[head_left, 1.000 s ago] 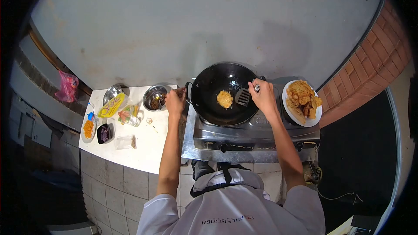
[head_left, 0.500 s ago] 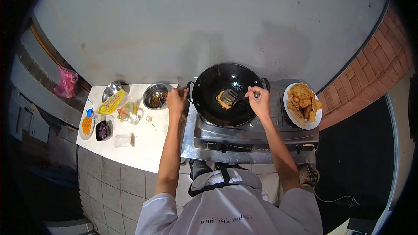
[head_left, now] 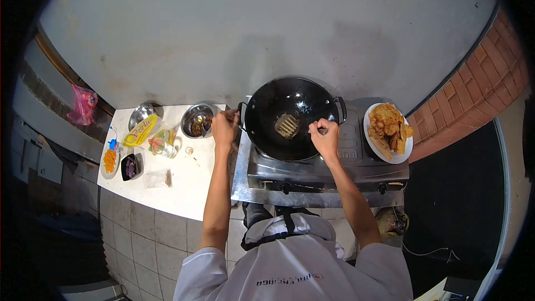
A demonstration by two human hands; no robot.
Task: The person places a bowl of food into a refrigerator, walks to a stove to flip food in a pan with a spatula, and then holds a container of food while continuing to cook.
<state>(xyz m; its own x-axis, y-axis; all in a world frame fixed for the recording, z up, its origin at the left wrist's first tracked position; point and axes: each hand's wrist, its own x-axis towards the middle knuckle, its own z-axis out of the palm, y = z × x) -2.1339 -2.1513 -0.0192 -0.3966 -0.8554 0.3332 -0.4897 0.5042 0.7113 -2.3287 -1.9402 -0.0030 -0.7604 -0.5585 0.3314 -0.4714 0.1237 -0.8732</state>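
A black wok [head_left: 267, 140] sits on the stove, and my left hand [head_left: 224, 126] is closed at its left loop handle [head_left: 241, 117]. My right hand [head_left: 325, 138] is wrapped round the handle of a slotted spatula [head_left: 287, 125], over the wok's right side. The spatula's head lies low in the wok, on top of a small piece of yellowish food that it mostly covers. Just left of my left hand stands a steel bowl [head_left: 186, 120] with dark bits and a spoon-like utensil in it.
A white plate of fried food [head_left: 389, 128] stands on the stove's [head_left: 345, 173] right side. The white table [head_left: 184, 198] at left bears another steel bowl [head_left: 142, 112], a yellow packet [head_left: 139, 131], an orange-filled plate [head_left: 110, 160], a black dish [head_left: 132, 167] and a clear packet [head_left: 158, 178].
My right hand has moved left and slightly down, sliding the spatula's head left over the food, which now hardly shows. My left hand stays at the wok's handle.
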